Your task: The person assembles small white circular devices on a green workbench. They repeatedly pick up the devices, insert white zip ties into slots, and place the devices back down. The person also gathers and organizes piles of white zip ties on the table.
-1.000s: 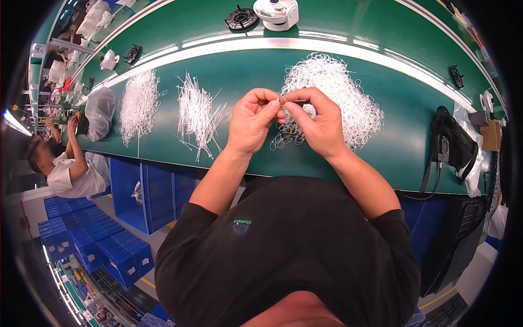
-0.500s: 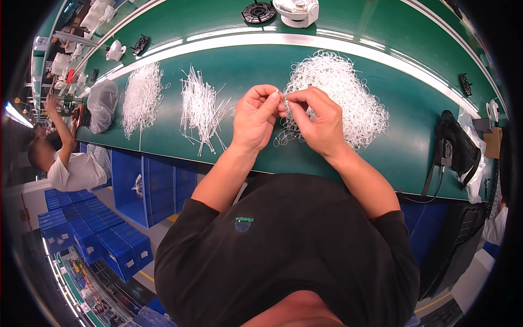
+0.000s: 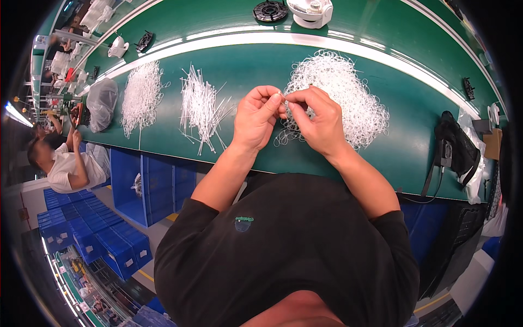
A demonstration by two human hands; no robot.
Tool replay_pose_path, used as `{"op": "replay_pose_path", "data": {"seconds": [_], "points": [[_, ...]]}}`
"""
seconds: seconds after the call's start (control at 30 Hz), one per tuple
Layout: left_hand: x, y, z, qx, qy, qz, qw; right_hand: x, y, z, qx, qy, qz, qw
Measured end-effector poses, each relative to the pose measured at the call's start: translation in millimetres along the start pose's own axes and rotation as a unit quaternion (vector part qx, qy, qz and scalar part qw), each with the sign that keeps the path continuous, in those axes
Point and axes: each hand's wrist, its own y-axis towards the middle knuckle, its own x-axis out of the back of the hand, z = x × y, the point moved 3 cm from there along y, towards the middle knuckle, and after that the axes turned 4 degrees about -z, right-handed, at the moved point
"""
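My left hand (image 3: 258, 117) and my right hand (image 3: 318, 117) meet over the green table, fingertips nearly touching. Both pinch a thin, pale strip that looks like a white cable tie (image 3: 283, 99); the fingers hide most of it. Behind and beside my right hand spreads a large pile of looped white cable ties (image 3: 348, 92). Left of my left hand lies a loose heap of straight white cable ties (image 3: 199, 106), their ends fanning out. Farther left is another dense pile of white ties (image 3: 143, 98).
Beyond a pale rail, a black round grate (image 3: 270, 11) and a white appliance part (image 3: 311, 13) sit on a green belt. A clear plastic bag (image 3: 102, 104) lies at left, a black bag (image 3: 457, 144) at right. Blue crates (image 3: 128, 188) stand below; a co-worker (image 3: 71, 166) sits at left.
The grate, the white appliance part and smaller parts on the belt have shifted right. The co-worker's raised arm has come down. My hands stay almost in place, still pinching.
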Motion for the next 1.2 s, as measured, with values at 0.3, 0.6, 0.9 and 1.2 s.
{"op": "replay_pose_path", "data": {"seconds": [0.3, 0.6, 0.9, 1.2], "points": [[4.7, -3.2, -2.4, 0.065, 0.082, 0.036, 0.994, 2.4, 0.2, -1.8, -0.006, 0.015, 0.032, 0.999], [37.1, 11.4, -54.3, -0.130, 0.467, -0.095, 0.869, 17.0, 4.9, -5.1, 0.039, -0.142, 0.067, 0.987], [110.4, 35.2, -105.4, -0.096, 0.768, -0.190, 0.604, 36.1, 5.4, -18.8, 0.002, -0.184, 0.043, 0.982], [110.4, 43.8, -99.5, -0.004, 0.825, -0.200, 0.529, 31.7, -0.1, -22.6, -0.005, -0.174, 0.071, 0.982]]}}
